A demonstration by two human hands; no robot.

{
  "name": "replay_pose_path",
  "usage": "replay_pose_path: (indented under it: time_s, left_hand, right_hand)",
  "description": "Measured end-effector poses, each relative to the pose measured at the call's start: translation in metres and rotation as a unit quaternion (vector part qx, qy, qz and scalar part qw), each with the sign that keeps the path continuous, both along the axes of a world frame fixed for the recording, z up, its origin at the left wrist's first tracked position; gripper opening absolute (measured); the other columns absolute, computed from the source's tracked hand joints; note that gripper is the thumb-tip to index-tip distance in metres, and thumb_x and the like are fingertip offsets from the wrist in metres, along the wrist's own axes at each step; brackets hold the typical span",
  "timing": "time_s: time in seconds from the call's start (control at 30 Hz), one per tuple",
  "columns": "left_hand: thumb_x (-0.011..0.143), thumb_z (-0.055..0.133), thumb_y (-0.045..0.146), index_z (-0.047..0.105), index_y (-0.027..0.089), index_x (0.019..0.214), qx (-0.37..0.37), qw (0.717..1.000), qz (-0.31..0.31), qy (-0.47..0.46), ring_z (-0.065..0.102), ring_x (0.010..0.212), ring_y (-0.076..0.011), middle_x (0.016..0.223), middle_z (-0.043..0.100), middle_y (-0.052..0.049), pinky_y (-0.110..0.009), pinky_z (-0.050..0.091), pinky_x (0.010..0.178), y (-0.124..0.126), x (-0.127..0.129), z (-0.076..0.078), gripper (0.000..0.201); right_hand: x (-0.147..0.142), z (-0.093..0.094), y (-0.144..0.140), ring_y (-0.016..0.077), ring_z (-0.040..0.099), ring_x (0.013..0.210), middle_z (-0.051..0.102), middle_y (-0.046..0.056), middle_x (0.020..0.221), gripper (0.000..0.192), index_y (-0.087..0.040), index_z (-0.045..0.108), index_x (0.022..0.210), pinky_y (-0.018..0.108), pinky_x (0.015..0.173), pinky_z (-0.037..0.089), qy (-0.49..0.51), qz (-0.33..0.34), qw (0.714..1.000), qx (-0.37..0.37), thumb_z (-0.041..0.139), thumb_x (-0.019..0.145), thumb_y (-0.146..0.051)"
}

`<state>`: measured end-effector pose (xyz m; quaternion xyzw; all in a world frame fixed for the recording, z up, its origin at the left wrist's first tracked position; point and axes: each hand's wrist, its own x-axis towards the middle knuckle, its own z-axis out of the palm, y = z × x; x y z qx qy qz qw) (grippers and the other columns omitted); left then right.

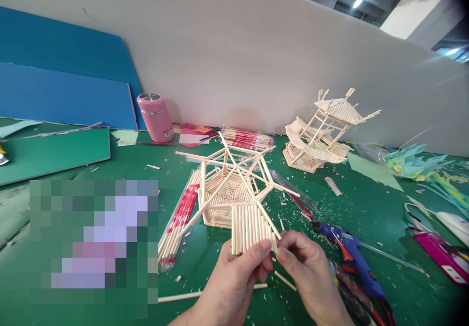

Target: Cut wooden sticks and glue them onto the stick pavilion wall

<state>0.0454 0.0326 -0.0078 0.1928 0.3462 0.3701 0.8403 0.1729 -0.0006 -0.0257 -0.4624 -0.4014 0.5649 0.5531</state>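
A hexagonal pavilion model (220,218) built of thin wooden sticks stands on the green table before me, its roof beams spreading outward. At its near side, a panel of parallel sticks (251,228) slopes down from the roof frame. My left hand (238,277) grips the panel's lower edge, thumb on top and fingers underneath. My right hand (306,270) is closed in a pinch at the panel's right corner, by the end of a roof beam (269,221). A short stick seems to be between its fingertips, partly hidden by them.
A finished-looking stick pagoda (322,131) stands at the back right. To the right lie a blue glue gun (351,253), pliers-like handles (350,287) and a magenta device (441,257). Packed sticks (186,209) lie left of the model; a pink flask (156,118) stands behind.
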Motion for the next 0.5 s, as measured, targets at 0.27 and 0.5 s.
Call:
replay_pose_path:
  time_s: [0.27, 0.5]
  left_hand:
    - [0.068, 0.07, 0.025, 0.06, 0.013, 0.059, -0.008, 1.0, 0.003, -0.012, 0.043, 0.055, -0.0107, 0.054, 0.053, 0.001, -0.024, 0.034, 0.056, 0.001, 0.0, 0.001, 0.018]
    - [0.069, 0.068, 0.025, 0.06, 0.012, 0.058, 0.003, 1.0, 0.0, -0.015, 0.043, 0.054, -0.0107, 0.053, 0.053, 0.0, -0.024, 0.034, 0.055, 0.001, -0.001, 0.003, 0.019]
  right_hand:
    - [-0.004, 0.017, -0.005, 0.0136, 0.056, 0.055, 0.062, -0.002, 0.059, 0.02, -0.02, 0.059, 0.064, 0.022, 0.052, 0.043, -0.163, -0.049, 0.985, 0.01, 0.061, 0.079, -0.034]
    - [-0.005, 0.022, -0.006, 0.0111, 0.043, 0.05, 0.056, -0.002, 0.056, 0.023, -0.019, 0.062, 0.062, 0.022, 0.047, 0.032, -0.248, -0.086, 0.965, 0.005, 0.059, 0.078, -0.036]
